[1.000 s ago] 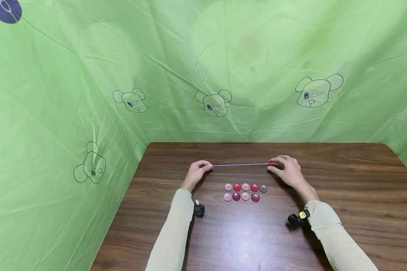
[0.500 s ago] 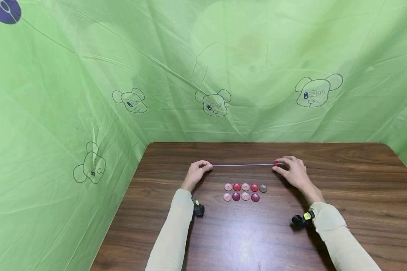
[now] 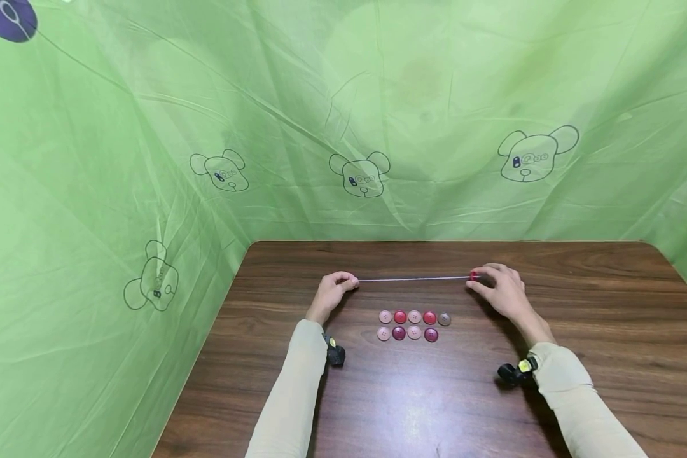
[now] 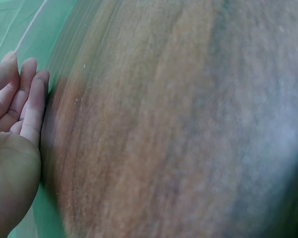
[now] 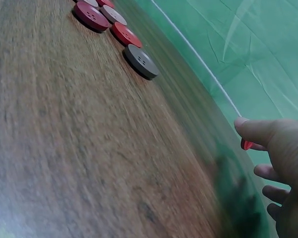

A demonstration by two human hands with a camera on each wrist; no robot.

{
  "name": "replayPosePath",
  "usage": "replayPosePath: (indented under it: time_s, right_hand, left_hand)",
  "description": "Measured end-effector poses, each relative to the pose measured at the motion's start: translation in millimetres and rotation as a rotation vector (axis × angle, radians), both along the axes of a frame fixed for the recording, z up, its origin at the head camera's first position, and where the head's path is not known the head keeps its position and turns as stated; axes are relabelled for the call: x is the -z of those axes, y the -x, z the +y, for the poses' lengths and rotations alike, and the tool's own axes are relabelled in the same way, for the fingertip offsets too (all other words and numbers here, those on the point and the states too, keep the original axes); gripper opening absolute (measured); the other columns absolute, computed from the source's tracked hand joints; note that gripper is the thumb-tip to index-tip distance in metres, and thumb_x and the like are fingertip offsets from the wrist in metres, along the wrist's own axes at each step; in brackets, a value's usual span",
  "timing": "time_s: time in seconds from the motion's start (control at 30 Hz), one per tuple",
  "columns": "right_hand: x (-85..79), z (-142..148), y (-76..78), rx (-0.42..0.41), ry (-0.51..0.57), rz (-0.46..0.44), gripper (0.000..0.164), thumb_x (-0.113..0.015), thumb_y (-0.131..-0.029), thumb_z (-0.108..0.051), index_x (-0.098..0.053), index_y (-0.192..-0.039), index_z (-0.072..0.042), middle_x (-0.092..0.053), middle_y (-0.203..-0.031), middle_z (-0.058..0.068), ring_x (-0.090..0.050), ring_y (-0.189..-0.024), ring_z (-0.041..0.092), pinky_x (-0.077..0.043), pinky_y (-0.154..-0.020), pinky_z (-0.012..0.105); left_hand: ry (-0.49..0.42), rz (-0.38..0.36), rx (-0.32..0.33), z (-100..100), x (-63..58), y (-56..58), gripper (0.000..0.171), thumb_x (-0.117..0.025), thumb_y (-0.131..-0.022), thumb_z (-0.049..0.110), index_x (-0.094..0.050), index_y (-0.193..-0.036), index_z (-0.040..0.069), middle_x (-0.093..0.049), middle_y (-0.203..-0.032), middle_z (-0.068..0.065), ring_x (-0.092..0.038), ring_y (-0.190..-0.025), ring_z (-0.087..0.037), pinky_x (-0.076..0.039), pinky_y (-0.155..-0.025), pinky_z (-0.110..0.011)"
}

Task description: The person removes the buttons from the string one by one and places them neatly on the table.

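A thin pale cord (image 3: 413, 278) runs taut and nearly level between the two hands. At its left end my left hand (image 3: 329, 294) pinches it between thumb and fingers; the cord (image 4: 31, 25) also rises from those fingertips in the left wrist view. My right hand (image 3: 502, 291) pinches a red button (image 3: 473, 275) at the cord's right end. Part of that red button (image 5: 246, 144) shows below the thumb in the right wrist view, the rest hidden by the fingers. How the cord passes through the button is too small to tell.
Two rows of loose buttons lie on the wooden table (image 3: 423, 394) nearer than the cord: pink, red and maroon, with a grey button (image 3: 444, 319) at the right end of the back row. A green fabric sheet (image 3: 423, 210) stands behind and left of the table.
My right hand has moved to the right with the red button, and the stretch of cord between the hands has grown longer. The left hand and the loose buttons have stayed put.
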State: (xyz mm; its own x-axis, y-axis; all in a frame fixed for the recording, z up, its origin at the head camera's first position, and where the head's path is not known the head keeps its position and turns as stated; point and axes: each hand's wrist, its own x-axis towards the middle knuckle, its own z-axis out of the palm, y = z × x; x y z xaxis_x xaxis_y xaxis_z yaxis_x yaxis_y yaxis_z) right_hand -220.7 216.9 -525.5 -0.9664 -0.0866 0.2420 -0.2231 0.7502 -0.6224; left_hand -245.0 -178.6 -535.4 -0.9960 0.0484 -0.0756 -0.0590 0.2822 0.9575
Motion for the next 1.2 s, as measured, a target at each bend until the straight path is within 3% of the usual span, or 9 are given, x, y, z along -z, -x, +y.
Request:
replayPosePath:
  time_s: [0.2,0.47,0.7,0.93,1.07,1.2]
  right_hand:
    - [0.6,3,-0.3,0.009,-0.001,-0.011,0.035,-0.072,-0.085,-0.03,-0.066,-0.111,-0.007,-0.052,-0.126,0.024,-0.037,-0.119,0.053,-0.025,-0.087,0.064]
    - [0.1,6,-1.3,0.015,0.009,-0.026,0.037,-0.071,-0.085,-0.031,-0.066,-0.111,-0.005,-0.05,-0.129,0.027,-0.035,-0.12,0.054,-0.024,-0.089,0.064]
    - [1.6,8,-1.6,0.022,0.004,-0.031,0.04,-0.071,-0.086,-0.033,-0.065,-0.113,-0.005,-0.05,-0.128,0.026,-0.034,-0.121,0.054,-0.024,-0.089,0.064]
    - [0.3,11,-4.7,0.031,-0.001,-0.015,0.039,-0.071,-0.086,-0.033,-0.065,-0.111,-0.004,-0.052,-0.126,0.024,-0.036,-0.12,0.053,-0.024,-0.088,0.065]
    - [-5.8,5,-11.1,-0.003,-0.029,0.028,0.034,-0.072,-0.084,-0.03,-0.067,-0.107,-0.005,-0.054,-0.125,0.023,-0.037,-0.119,0.052,-0.025,-0.087,0.064]
    - [-16.8,-8,-26.7,-0.1,-0.097,0.051,0.032,-0.075,-0.081,-0.029,-0.068,-0.105,-0.008,-0.054,-0.126,0.024,-0.039,-0.118,0.05,-0.027,-0.09,0.065]
  left_hand:
    - [-0.016,-0.002,0.002,0,0.1,0.3,0.016,-0.07,-0.086,0.016,-0.069,-0.09,0.0,-0.072,-0.091,-0.012,-0.066,-0.089,-0.019,-0.048,-0.084,-0.027]
    - [-0.016,0.049,0.017,0,2.4,-0.1,0.008,-0.069,-0.087,0.014,-0.069,-0.084,0.006,-0.071,-0.083,-0.003,-0.064,-0.082,-0.011,-0.047,-0.078,-0.023]
    - [-0.026,0.006,0.007,1,0.5,0.2,0.015,-0.07,-0.086,0.016,-0.069,-0.089,0.001,-0.072,-0.09,-0.011,-0.065,-0.086,-0.016,-0.048,-0.081,-0.025]
    - [-0.016,-0.001,-0.014,1,2.6,1.8,0.01,-0.069,-0.086,0.011,-0.068,-0.088,0.002,-0.072,-0.088,-0.009,-0.064,-0.082,-0.011,-0.047,-0.079,-0.023]
    - [-0.016,0.003,-0.01,1,3.2,2.8,0.012,-0.07,-0.086,0.012,-0.068,-0.088,0.0,-0.072,-0.09,-0.012,-0.064,-0.084,-0.013,-0.046,-0.079,-0.024]
    - [-0.025,-0.016,0.003,1,-2.6,0.2,0.015,-0.069,-0.087,0.012,-0.069,-0.092,-0.002,-0.071,-0.094,-0.017,-0.065,-0.089,-0.021,-0.047,-0.08,-0.027]
